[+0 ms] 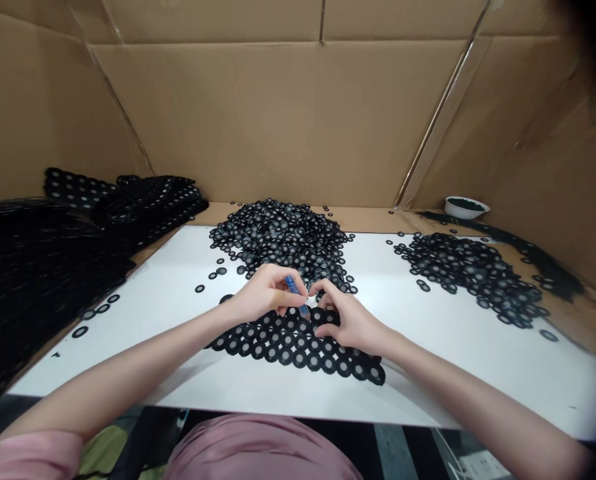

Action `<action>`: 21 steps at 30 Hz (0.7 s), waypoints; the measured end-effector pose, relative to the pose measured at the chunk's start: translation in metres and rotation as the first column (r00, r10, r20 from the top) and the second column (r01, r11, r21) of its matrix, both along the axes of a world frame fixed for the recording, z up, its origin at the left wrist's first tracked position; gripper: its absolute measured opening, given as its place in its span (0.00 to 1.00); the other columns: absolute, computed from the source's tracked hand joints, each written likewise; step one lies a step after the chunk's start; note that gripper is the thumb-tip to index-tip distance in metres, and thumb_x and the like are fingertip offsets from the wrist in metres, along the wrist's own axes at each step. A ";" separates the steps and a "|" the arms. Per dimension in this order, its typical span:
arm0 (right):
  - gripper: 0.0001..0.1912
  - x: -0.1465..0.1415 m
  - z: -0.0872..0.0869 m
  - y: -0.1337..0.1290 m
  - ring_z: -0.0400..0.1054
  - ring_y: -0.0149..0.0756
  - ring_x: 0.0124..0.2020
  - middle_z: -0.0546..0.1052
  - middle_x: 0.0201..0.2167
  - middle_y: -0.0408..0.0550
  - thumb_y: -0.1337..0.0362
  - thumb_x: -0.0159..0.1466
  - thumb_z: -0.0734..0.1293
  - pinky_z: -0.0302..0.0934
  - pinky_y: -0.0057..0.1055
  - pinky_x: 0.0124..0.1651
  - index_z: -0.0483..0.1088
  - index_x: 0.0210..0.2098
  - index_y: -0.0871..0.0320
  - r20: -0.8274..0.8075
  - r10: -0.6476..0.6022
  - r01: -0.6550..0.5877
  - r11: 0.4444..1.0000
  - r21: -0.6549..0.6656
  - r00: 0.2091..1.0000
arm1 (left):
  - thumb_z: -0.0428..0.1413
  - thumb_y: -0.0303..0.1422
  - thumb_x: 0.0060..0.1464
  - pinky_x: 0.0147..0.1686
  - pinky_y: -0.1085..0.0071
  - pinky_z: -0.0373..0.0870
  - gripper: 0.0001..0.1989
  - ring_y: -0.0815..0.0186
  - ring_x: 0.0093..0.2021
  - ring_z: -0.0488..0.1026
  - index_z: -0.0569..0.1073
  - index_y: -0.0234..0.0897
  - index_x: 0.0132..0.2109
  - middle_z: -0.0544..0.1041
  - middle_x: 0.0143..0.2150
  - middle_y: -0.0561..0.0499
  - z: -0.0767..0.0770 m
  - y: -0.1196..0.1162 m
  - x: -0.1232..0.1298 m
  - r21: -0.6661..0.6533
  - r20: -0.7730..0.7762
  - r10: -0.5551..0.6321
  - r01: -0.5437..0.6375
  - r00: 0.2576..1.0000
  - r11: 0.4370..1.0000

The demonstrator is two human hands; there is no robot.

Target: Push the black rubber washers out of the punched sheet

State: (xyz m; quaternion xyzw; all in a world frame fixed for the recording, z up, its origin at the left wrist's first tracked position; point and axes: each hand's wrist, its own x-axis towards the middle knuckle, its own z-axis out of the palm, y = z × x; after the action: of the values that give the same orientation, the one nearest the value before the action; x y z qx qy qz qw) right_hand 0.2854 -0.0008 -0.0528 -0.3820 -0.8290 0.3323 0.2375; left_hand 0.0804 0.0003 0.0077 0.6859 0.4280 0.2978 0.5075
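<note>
Pinching one small blue-handled tool [292, 288] between the thumb and fingertips of the left hand [263, 295], just above one sheet of linked black rings with grey centres [298, 350]. Arching the right hand [351, 320] beside the tool, with curled fingers touching the sheet; whether those fingers are gripping it, impossible to tell. Lying flat beneath both hands, the sheet is resting on a white board [178, 353]. Spreading across the board and beyond its far edge, two heaps of loose rings are sitting ahead, the first heap [278, 233] straight in front and the second heap [471, 273] off to the right. Bulking up on the left, folded ring sheets [128, 200] are lying in a dark mass. Sitting far right, one white bowl [465, 207] is holding dark contents against cardboard walls [278, 113]. Showing at lower left, one pink sleeve [28, 457]. Lying below the board, one white printed paper [478, 464] is staying too blurred to read.
</note>
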 end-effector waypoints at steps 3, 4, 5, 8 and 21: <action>0.28 0.000 0.002 0.000 0.61 0.33 0.31 0.65 0.29 0.38 0.73 0.52 0.70 0.55 0.28 0.35 0.56 0.47 0.51 0.001 0.011 -0.011 1.000 -0.003 1.000 | 0.61 0.31 0.45 0.18 0.81 0.64 0.07 0.76 0.17 0.65 0.74 0.29 0.31 0.76 0.24 0.51 -0.005 0.001 0.001 -0.020 0.000 -0.008 0.008 1.000 1.000; 0.27 0.000 0.002 0.000 0.61 0.33 0.31 0.65 0.29 0.38 0.73 0.52 0.70 0.55 0.28 0.35 0.56 0.47 0.51 0.000 0.013 -0.013 1.000 -0.004 1.000 | 0.61 0.30 0.45 0.18 0.80 0.65 0.07 0.76 0.18 0.65 0.74 0.29 0.31 0.76 0.24 0.51 -0.005 0.001 0.001 -0.023 0.003 -0.009 0.009 1.000 1.000; 0.27 0.000 0.002 0.000 0.61 0.33 0.31 0.65 0.29 0.38 0.73 0.52 0.70 0.55 0.28 0.34 0.56 0.47 0.51 0.000 0.014 -0.014 1.000 -0.005 1.000 | 0.61 0.30 0.45 0.18 0.81 0.65 0.07 0.76 0.18 0.66 0.74 0.29 0.31 0.75 0.24 0.51 -0.005 0.001 0.001 -0.025 0.005 -0.011 0.011 1.000 1.000; 0.27 0.000 0.003 0.000 0.62 0.34 0.32 0.65 0.29 0.39 0.72 0.52 0.70 0.55 0.28 0.35 0.57 0.47 0.51 0.000 0.013 -0.013 1.000 -0.001 1.000 | 0.61 0.30 0.45 0.18 0.80 0.65 0.07 0.75 0.18 0.66 0.74 0.30 0.31 0.75 0.24 0.52 -0.005 -0.002 0.002 -0.023 0.006 -0.016 0.016 1.000 1.000; 0.27 0.000 0.006 0.002 0.63 0.34 0.31 0.66 0.27 0.37 0.73 0.51 0.71 0.54 0.27 0.34 0.57 0.45 0.51 -0.006 0.045 -0.045 0.999 0.002 0.999 | 0.58 0.29 0.48 0.18 0.80 0.62 0.04 0.74 0.18 0.67 0.74 0.31 0.32 0.73 0.25 0.53 -0.004 -0.007 0.006 0.037 -0.111 -0.025 0.029 0.993 0.999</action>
State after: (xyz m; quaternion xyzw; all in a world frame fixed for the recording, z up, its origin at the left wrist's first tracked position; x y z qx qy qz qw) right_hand 0.2852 0.0017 -0.0465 -0.3620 -0.8370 0.3379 0.2327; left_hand 0.0861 -0.0064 0.0036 0.7168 0.4403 0.2607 0.4736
